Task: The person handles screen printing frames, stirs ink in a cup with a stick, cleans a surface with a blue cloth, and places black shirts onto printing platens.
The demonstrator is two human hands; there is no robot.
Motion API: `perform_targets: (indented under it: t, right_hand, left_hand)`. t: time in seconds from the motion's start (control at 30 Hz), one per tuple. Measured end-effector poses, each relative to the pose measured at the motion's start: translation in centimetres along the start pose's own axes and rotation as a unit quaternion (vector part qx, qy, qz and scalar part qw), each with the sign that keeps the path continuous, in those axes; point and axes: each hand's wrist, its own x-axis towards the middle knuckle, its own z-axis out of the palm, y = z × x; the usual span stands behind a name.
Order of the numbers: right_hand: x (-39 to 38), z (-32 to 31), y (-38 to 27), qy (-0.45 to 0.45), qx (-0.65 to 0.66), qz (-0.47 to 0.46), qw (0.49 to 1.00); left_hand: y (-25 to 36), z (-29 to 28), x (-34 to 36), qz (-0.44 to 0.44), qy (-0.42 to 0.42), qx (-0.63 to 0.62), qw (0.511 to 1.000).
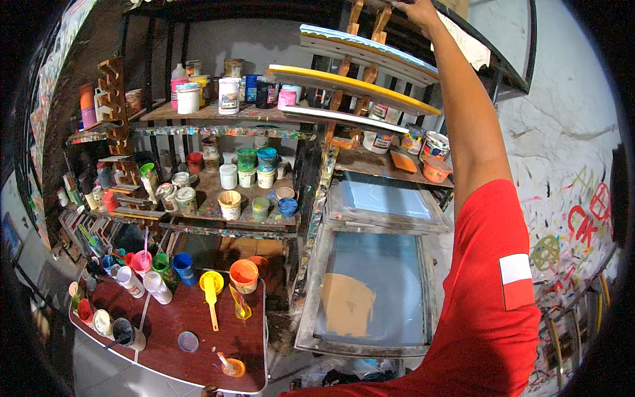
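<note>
My right arm, in a red sleeve, stretches up along the right side. My right hand [415, 13] is at the top edge of the picture, by the upper end of a notched wooden rack [380, 25]. Its fingers are partly cut off, so any hold is hidden. Below it, long squeegee-like boards rest slanted across the rack: a light-blue-edged one [364, 45], a yellow-edged one [357, 86] and a white one [344, 118]. My left hand is out of the picture.
Left shelves [218, 112] hold several paint tubs and jars. A dark red table [178, 314] carries cups of ink, a yellow scoop [211, 301] and an orange cup [244, 274]. Framed screens [311, 331] lean below the rack. A paint-marked wall [555, 165] stands at right.
</note>
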Motion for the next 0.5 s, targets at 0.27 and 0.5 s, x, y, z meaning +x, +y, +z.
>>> perform_targets:
  t: [0.27,0.5]
  right_hand:
    - [-2.0,0.9,-2.3,0.044,-0.032,0.053,0.997]
    - [-7.5,-3.2,-10.2,0.137,0.066,0.028,0.988]
  left_hand:
    - [0.7,-0.4,-1.7,-0.019,0.021,-0.05,0.998]
    - [1.3,0.1,-0.7,0.029,-0.012,0.089,0.996]
